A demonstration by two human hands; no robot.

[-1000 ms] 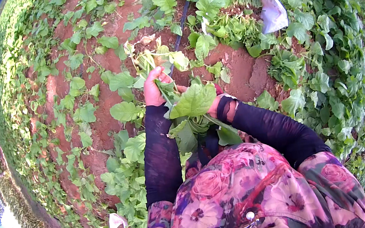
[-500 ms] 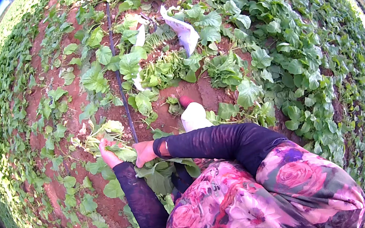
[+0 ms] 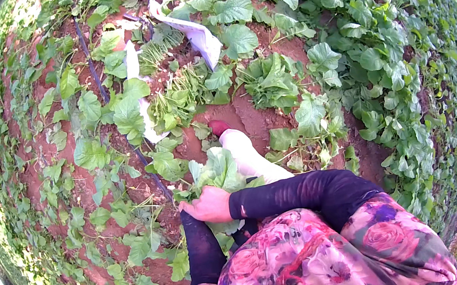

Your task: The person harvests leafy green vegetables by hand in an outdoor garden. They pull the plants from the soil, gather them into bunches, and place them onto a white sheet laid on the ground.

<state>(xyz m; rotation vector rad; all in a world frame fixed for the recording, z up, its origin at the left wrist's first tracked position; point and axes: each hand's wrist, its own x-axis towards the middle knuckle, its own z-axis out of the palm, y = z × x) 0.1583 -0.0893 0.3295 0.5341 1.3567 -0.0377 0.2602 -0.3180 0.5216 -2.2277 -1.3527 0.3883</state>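
My right hand (image 3: 209,205) is closed around a bunch of broad green leaves (image 3: 218,171), low in front of my body. The leaves stick out beyond the fist, beside my pale trouser leg. My left forearm, in a dark sleeve (image 3: 200,247), reaches up to the same bunch. The left hand itself is hidden behind the right hand and the leaves, so its fingers do not show. Just ahead on the soil, a pile of picked greens (image 3: 176,100) lies with stems bunched together. To its right rests another leafy heap (image 3: 271,82).
White plastic sheets or sacks (image 3: 196,39) lie around the pile. A thin dark hose (image 3: 88,57) runs along the ground at left. Dense leafy plants (image 3: 371,58) grow on the right, sparser ones on red soil at left. My red shoe (image 3: 217,127) stands near the pile.
Both hands have come rightward, toward my leg, and the leaf bunch now stands up above the right fist. The left hand, visible before with a pale wilted clump, is now hidden. My view has shifted.
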